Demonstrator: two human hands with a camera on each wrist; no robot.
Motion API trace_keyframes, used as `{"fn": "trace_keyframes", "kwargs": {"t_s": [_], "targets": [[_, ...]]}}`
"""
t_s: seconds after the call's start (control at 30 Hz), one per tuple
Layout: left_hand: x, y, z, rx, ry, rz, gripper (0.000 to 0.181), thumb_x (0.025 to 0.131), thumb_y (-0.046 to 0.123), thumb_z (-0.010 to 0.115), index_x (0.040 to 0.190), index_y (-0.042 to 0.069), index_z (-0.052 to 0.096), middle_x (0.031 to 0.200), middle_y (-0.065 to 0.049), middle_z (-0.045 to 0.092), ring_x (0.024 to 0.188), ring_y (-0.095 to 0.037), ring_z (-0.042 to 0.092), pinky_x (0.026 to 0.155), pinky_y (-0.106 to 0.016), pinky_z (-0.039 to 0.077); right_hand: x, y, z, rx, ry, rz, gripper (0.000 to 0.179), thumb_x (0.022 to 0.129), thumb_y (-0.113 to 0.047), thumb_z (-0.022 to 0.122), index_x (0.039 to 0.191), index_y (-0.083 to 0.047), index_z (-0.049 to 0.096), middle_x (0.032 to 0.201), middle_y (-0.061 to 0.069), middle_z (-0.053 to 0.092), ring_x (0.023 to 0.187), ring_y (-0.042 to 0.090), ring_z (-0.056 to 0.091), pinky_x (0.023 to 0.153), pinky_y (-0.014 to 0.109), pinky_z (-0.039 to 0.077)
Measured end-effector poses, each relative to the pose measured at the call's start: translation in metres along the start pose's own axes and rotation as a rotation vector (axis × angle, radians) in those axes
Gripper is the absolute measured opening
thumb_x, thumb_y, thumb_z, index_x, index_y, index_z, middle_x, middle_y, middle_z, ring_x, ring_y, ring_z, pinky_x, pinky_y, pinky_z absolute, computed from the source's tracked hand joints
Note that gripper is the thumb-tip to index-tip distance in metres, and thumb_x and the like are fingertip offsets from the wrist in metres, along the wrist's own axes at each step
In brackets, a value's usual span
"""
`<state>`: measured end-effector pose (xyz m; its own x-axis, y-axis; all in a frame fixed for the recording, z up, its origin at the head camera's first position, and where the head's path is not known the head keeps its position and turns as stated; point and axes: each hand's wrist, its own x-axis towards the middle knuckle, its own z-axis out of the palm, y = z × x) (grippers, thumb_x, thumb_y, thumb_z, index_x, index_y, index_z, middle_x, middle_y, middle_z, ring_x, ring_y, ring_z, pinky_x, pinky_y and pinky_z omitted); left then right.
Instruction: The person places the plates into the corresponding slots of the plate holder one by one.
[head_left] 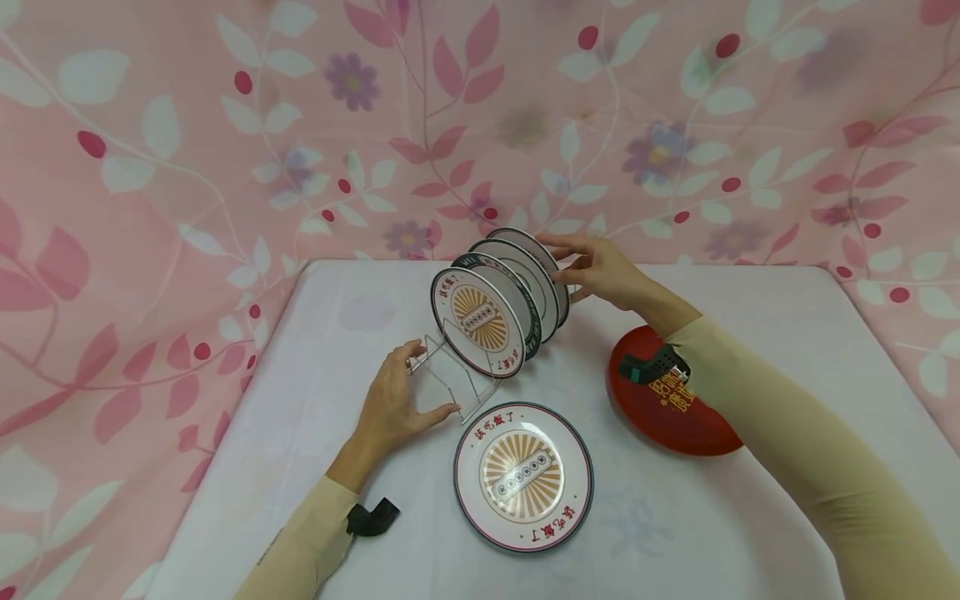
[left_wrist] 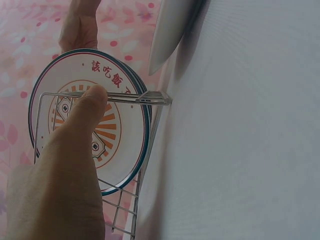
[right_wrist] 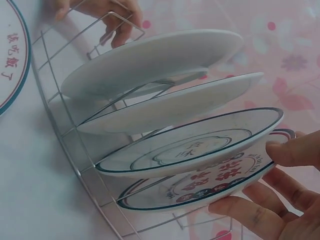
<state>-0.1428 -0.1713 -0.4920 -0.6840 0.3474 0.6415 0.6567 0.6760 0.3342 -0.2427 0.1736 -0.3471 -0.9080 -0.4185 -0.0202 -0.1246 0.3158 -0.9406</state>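
A wire dish rack [head_left: 482, 402] holds several round plates standing on edge in a row. My left hand [head_left: 393, 404] grips the rack's left end, with the thumb over a wire in the left wrist view. The plate nearest it [head_left: 480, 321] bears an orange sunburst and red characters. At the rack's far right end, my right hand [head_left: 600, 271] pinches the rim of the last plate [right_wrist: 195, 187]. Its thumb lies on the patterned inner face and its fingers are behind. The plate beside that one [right_wrist: 200, 142] leans close to the thumb.
Another sunburst plate [head_left: 523, 533] lies flat on the white-covered table [head_left: 360, 312] in front of the rack. To the right is a red round plate [head_left: 637, 400] with gold characters, partly under my right forearm. A pink floral cloth [head_left: 480, 108] hangs behind the table.
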Motion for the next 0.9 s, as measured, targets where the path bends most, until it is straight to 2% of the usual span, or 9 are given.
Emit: {"fn": "trace_keyframes", "kwargs": {"t_s": [0.37, 0.6, 0.9], "targets": [[-0.0005, -0.0003, -0.0007, 0.001, -0.002, -0.001, 0.108, 0.072, 0.073, 0.067, 0.139, -0.006, 0.037, 0.122, -0.016, 0.058, 0.112, -0.027, 0.056, 0.097, -0.040, 0.045, -0.0019, 0.0003, 0.0035, 0.038, 0.006, 0.017, 0.057, 0.094, -0.002, 0.062, 0.147, -0.012, 0.045, 0.139, 0.021, 0.050, 0.095, 0.020, 0.061, 0.073, 0.048, 0.059], [0.0008, -0.0023, 0.0020, 0.005, 0.035, 0.026, 0.108, 0.073, 0.074, 0.066, 0.136, -0.009, 0.040, 0.120, -0.016, 0.059, 0.110, -0.027, 0.057, 0.093, -0.042, 0.046, -0.0015, 0.0016, 0.0036, 0.042, 0.013, 0.014, 0.056, 0.094, -0.002, 0.061, 0.147, -0.010, 0.044, 0.139, 0.021, 0.050, 0.095, 0.018, 0.061, 0.072, 0.047, 0.059], [0.0019, -0.0020, 0.0034, 0.001, -0.004, -0.006, 0.109, 0.072, 0.074, 0.066, 0.139, -0.007, 0.038, 0.122, -0.015, 0.058, 0.112, -0.026, 0.056, 0.096, -0.041, 0.045, 0.0012, 0.0018, -0.0026, -0.027, 0.005, 0.038, 0.054, 0.097, -0.012, 0.061, 0.148, -0.016, 0.044, 0.138, 0.022, 0.051, 0.115, 0.031, 0.059, 0.076, 0.049, 0.058]]}}
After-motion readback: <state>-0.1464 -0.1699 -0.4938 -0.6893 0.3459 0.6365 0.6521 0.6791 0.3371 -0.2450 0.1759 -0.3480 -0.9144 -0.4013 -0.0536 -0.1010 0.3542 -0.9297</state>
